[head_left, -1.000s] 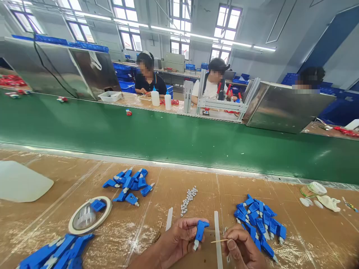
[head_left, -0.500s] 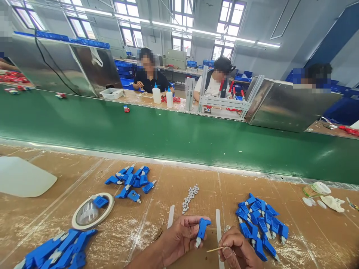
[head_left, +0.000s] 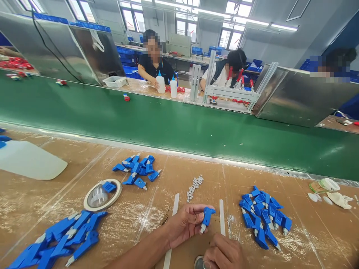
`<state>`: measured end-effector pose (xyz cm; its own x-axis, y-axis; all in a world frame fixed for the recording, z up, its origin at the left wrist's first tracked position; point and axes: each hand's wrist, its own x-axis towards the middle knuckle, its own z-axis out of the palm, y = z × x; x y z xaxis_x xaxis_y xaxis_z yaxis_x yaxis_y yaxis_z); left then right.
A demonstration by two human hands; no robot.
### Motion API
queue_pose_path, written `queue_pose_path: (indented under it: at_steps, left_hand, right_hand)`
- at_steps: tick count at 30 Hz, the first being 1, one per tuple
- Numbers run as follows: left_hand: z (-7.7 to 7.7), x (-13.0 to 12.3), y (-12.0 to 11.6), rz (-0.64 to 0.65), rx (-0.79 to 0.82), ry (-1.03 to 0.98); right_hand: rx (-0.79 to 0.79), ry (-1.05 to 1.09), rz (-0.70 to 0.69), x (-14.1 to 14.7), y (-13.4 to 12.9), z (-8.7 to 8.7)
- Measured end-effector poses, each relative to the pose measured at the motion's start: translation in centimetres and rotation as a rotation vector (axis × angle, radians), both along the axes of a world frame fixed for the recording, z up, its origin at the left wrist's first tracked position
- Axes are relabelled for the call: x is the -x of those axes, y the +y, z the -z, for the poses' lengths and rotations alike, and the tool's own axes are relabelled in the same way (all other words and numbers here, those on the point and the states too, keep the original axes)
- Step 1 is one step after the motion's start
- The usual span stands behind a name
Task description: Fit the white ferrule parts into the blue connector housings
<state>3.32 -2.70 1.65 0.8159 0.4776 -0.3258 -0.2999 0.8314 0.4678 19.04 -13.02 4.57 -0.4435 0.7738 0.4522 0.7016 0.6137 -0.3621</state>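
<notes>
My left hand [head_left: 187,225] grips a blue plastic part [head_left: 208,218] with a light grey tip pointing down, held over the cardboard between two white strips. Lower and to the right, my right hand [head_left: 224,252] is closed, its fingertips hidden, beside a small round metal-rimmed container [head_left: 199,262] at the bottom edge. Small grey pieces [head_left: 194,188] lie in a narrow heap beyond my left hand. A pile of blue parts [head_left: 263,215] rests to the right, another [head_left: 137,168] to the upper left, and longer blue parts [head_left: 60,239] at the lower left.
A tape roll [head_left: 87,201] lies on the left, near a translucent sheet [head_left: 33,160]. A jar of toothpicks [head_left: 324,185] and a white glove [head_left: 340,200] are at the right. Across the green belt [head_left: 168,123], people sit at a bench with two white bottles [head_left: 174,89].
My right hand has moved down and left to the round container, and the thin stick it held no longer shows. The camera view has shifted. Across the belt, a person now reaches to a bottle.
</notes>
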Motion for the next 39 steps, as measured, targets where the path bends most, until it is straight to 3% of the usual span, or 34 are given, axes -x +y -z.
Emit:
queue_pose_path:
  at_steps: [3,7,17,25,32,37,39]
  left_hand:
    - [0.0,0.0,0.0,-0.001,-0.004,-0.003]
    - [-0.1,-0.1,0.0,0.001,-0.011,0.006]
    - [-0.3,-0.1,0.0,-0.006,-0.009,0.019]
    - [-0.3,-0.1,0.0,-0.019,-0.014,0.018]
    - [-0.5,0.0,-0.2,-0.011,-0.013,0.045]
    - [-0.7,0.0,-0.3,-0.016,-0.022,0.05]
    - [-0.7,-0.1,-0.4,-0.015,-0.027,0.055]
  right_hand:
    - [-0.029,-0.107,0.002,0.0,0.1,0.6]
    - [-0.014,-0.031,-0.015,-0.1,0.0,1.1]
    - [0.299,0.163,0.114,0.7,-0.9,0.6]
    - [0.101,0.111,0.074,0.9,-1.1,1.7]
    - [0.266,0.144,0.193,1.8,-1.6,0.3]
    - [0.305,0.347,0.195,1.6,-2.1,0.8]
    - [0.421,0.523,0.244,1.3,-2.3,1.5]
